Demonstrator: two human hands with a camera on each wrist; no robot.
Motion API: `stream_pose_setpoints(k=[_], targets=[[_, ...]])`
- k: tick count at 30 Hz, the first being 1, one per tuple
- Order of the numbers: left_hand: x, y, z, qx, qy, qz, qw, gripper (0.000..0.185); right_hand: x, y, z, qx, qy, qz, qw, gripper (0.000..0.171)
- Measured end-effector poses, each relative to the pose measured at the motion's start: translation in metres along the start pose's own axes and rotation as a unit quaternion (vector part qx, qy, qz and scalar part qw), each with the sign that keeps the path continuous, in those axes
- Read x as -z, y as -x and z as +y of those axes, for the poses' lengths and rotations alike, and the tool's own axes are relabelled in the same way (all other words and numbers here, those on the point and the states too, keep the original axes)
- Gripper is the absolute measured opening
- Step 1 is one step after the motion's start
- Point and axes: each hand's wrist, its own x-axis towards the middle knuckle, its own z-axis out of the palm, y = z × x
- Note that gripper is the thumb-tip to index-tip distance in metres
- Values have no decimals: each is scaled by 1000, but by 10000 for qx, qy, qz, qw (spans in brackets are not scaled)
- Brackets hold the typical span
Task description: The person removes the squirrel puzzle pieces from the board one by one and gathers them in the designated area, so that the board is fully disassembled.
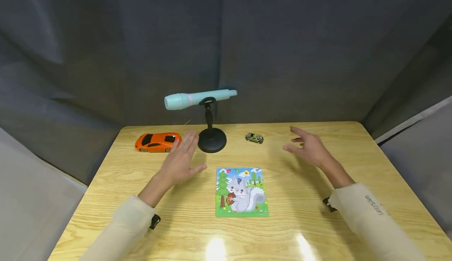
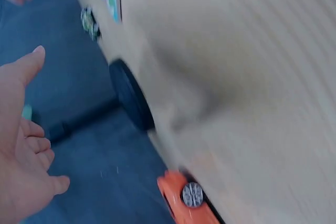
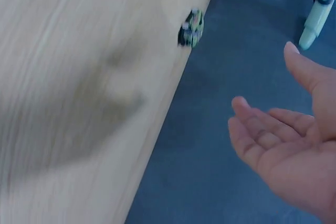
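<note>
1. The left hand [image 1: 178, 163] hangs above the table [image 1: 300, 229], fingers straight, thumb spread wide, holding nothing.
2. The right hand [image 1: 312, 149] also hangs above it, fingers relaxed, thumb apart, gripping nothing.
3. Left of the left fingertips, the orange car [image 1: 155, 142] stands, partly hidden by them in the head view.
4. Just right of those fingertips is the black stand [image 1: 212, 141], bearing a pale blue microphone [image 1: 176, 101].
5. Between the hands, nearer the right, stands the small green car [image 1: 254, 138].
6. The squirrel picture [image 1: 243, 192] lies between both wrists.
</note>
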Motion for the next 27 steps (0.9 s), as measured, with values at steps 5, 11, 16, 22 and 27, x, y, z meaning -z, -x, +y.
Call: stream_pose_setpoints(k=[5,11,16,22,27], targets=[[-16,-1,23,-358,423,-421,9976,91,-19,-1,-10,263,-453,-125,9985,62],[-34,-1,45,-633,505,-732,9940,88,-40,0,-15,188,-628,-429,9969,51],[-45,3,59,-1055,509,-1089,9871,86,-56,-3,-16,96,-601,-523,9968,41],[-52,7,71,-1465,626,-1226,9796,85,-71,-6,-22,64,-445,-645,9969,36],[-54,8,79,-1643,552,-1510,9732,79,-81,-6,-28,-86,-441,-742,9962,33]])
